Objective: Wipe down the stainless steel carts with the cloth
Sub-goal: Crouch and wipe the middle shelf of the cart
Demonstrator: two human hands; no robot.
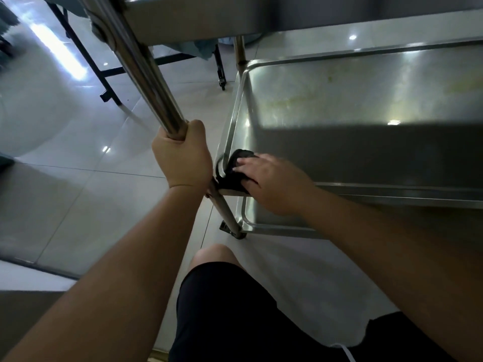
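Head view, looking down past the knees. Steel cart [366,105] fills the right half; its middle shelf is a shallow tray with a raised rim, yellowish smears on the far part, near part in shadow. Left hand [183,155] wraps a shiny upright post [146,74] of the cart at the near left corner, fingers curled tight round the tube, thumb on the near side. Right hand [271,184] lies on a dark cloth [235,168] at the near left corner of the shelf, fingers fairly straight and together, pressing the cloth flat against the rim and corner; thumb is hidden, so cannot tell whether it pinches. Cloth bunched, partly draped over the shelf edge, just right of the left hand. Below, a lower shelf [264,218] shows near the post's foot. Upper shelf [198,19] overhangs at far centre. Pale glossy tile floor [78,178] on the left, with light glare. Black-framed furniture legs [104,74] stand far left on the floor; a bluish fabric [203,48] hangs beyond the cart. Black shorts [235,322] and a bare knee at near centre
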